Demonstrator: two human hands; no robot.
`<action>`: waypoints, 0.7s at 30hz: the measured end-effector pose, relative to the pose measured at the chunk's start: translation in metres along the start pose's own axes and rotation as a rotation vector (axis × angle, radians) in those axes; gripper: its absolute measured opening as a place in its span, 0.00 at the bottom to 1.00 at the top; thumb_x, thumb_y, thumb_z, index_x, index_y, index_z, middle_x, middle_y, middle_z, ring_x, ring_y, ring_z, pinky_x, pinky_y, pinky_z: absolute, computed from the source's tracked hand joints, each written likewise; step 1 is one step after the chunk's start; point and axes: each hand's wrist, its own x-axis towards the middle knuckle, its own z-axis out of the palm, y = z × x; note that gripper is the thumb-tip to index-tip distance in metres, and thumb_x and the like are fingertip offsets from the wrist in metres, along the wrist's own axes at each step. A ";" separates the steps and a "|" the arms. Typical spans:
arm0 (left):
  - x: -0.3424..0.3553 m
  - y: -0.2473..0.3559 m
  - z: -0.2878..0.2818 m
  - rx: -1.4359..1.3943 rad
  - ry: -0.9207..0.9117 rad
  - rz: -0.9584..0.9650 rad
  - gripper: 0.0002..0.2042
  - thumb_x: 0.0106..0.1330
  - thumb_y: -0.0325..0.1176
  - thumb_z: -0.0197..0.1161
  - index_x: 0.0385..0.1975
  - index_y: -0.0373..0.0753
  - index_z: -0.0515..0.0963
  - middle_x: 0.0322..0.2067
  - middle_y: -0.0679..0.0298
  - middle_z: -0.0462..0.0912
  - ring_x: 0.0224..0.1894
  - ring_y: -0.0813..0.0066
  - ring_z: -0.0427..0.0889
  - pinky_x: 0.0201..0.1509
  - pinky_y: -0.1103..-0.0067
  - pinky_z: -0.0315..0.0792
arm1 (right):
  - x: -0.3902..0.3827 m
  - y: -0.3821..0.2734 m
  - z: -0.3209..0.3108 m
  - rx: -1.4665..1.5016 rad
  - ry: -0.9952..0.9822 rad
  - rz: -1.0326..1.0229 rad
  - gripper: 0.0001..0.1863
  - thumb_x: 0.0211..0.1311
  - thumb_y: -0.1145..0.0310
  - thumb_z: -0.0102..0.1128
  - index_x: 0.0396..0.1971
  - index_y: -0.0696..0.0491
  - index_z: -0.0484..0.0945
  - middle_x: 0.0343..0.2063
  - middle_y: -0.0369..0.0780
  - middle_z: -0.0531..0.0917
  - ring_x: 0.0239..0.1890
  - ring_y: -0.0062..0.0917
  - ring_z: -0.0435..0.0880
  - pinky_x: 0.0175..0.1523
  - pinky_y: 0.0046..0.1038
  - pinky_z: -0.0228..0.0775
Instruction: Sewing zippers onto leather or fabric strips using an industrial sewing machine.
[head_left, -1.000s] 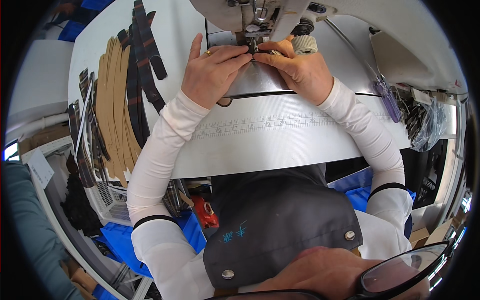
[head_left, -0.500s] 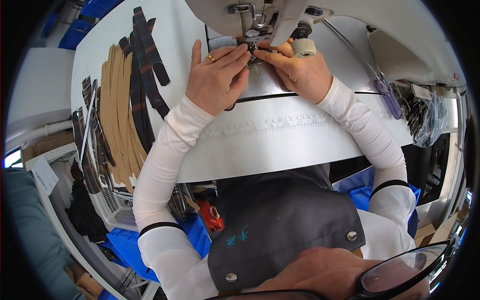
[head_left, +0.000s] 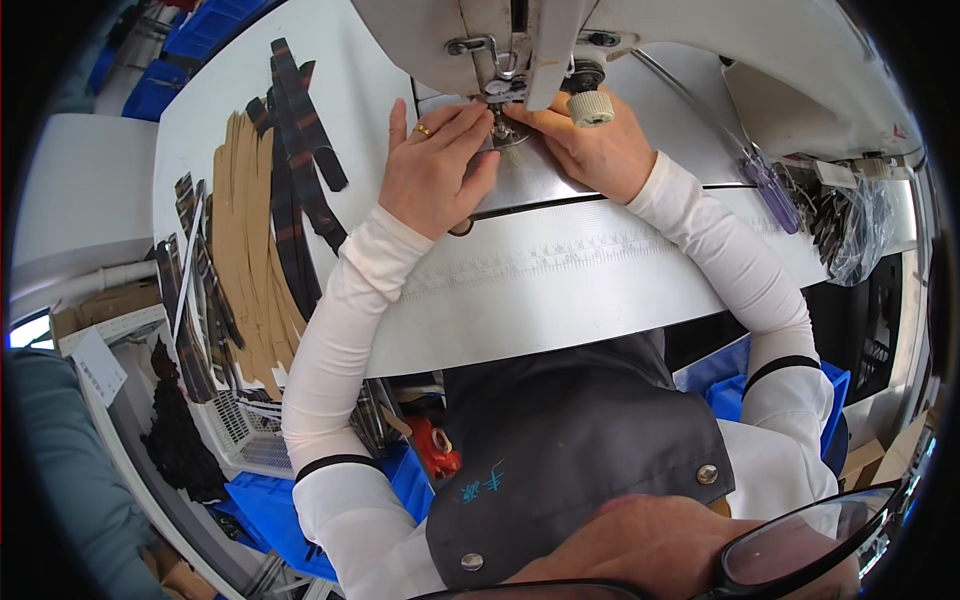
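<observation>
A white sewing machine head [head_left: 560, 40] hangs over a metal bed [head_left: 530, 180]. My left hand [head_left: 437, 165] lies left of its presser foot [head_left: 502, 130], open, fingers stretched toward the needle area and thumb apart. A gold ring is on one finger. From the other side my right hand [head_left: 605, 145] reaches in with its index finger stretched out to the foot. Its other fingers are partly hidden behind the ribbed cream knob [head_left: 590, 107]. No workpiece can be made out at the fingertips. A small dark curved edge shows by my left wrist.
Tan strips [head_left: 240, 230] and dark plaid strips [head_left: 300, 130] lie on the table at left. A printed ruler scale [head_left: 530, 255] runs along the front. Purple-handled scissors [head_left: 770, 190] lie at right beside a clear plastic bag [head_left: 865, 235]. Blue bins [head_left: 290, 520] stand below.
The view has shifted slightly. My right index finger has drawn a little away from my left fingertips, showing more of the presser foot. My left hand keeps its stretched pose.
</observation>
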 end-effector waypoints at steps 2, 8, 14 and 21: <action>-0.003 0.001 -0.003 0.006 -0.028 -0.007 0.16 0.56 0.36 0.62 0.44 0.39 0.78 0.48 0.66 0.79 0.52 0.70 0.75 0.63 0.46 0.50 | 0.001 -0.002 -0.003 0.023 -0.012 -0.002 0.08 0.47 0.71 0.61 0.30 0.51 0.79 0.30 0.38 0.78 0.35 0.34 0.76 0.38 0.34 0.70; -0.008 0.006 -0.001 -0.021 -0.069 -0.036 0.15 0.59 0.36 0.59 0.45 0.40 0.77 0.49 0.67 0.77 0.55 0.70 0.72 0.64 0.46 0.48 | -0.011 -0.008 -0.022 0.198 -0.050 0.070 0.13 0.49 0.77 0.60 0.38 0.57 0.77 0.34 0.43 0.77 0.40 0.38 0.75 0.45 0.35 0.69; 0.018 -0.015 -0.048 -0.004 -0.445 -0.163 0.14 0.63 0.34 0.55 0.47 0.44 0.77 0.51 0.68 0.77 0.57 0.72 0.72 0.65 0.49 0.49 | -0.027 -0.007 -0.035 0.197 -0.032 0.094 0.12 0.52 0.78 0.59 0.39 0.59 0.78 0.37 0.44 0.78 0.40 0.38 0.74 0.45 0.35 0.69; 0.119 -0.086 0.023 0.013 0.163 -0.557 0.15 0.56 0.39 0.64 0.40 0.39 0.78 0.34 0.58 0.81 0.39 0.59 0.79 0.54 0.56 0.64 | -0.013 -0.003 -0.032 0.230 -0.041 0.058 0.14 0.52 0.78 0.59 0.40 0.57 0.80 0.32 0.43 0.79 0.34 0.36 0.74 0.38 0.34 0.68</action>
